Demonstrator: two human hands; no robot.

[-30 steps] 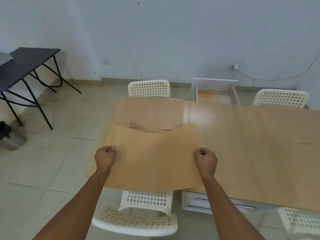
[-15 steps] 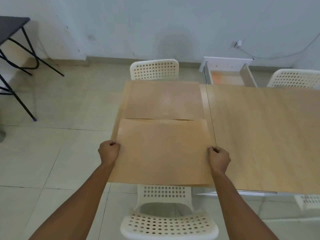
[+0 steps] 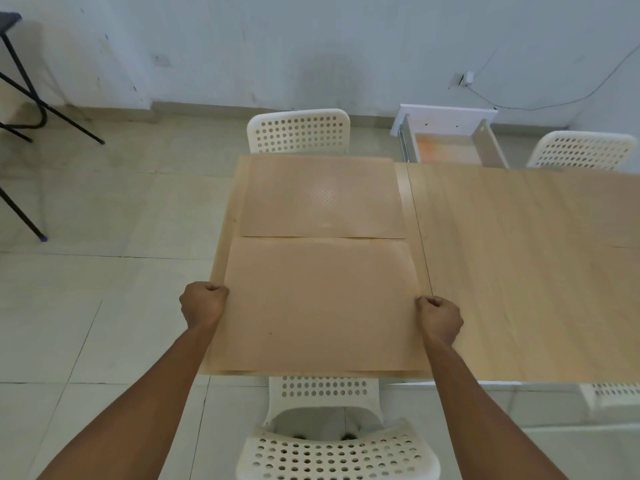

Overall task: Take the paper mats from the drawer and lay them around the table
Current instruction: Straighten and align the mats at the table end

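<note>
A brown paper mat (image 3: pixel 318 303) lies flat on the near left end of the wooden table (image 3: pixel 519 271). My left hand (image 3: pixel 202 304) pinches its left edge and my right hand (image 3: pixel 440 317) pinches its right edge, both with curled fingers. A second paper mat (image 3: pixel 322 199) lies flat just beyond it, on the far side of the table's left end. The white drawer (image 3: pixel 450 140) stands open past the table's far edge, its orange-stained bottom showing.
White perforated chairs stand around the table: one under my arms (image 3: pixel 332 452), one at the far side (image 3: pixel 298 131), one at the far right (image 3: pixel 581 150). A black folding table's legs (image 3: pixel 24 98) stand on the tiled floor at the left.
The mat in my hands has come down from a sagging, lifted hold and now lies flat on the table in front of the far mat. My view has tilted down.
</note>
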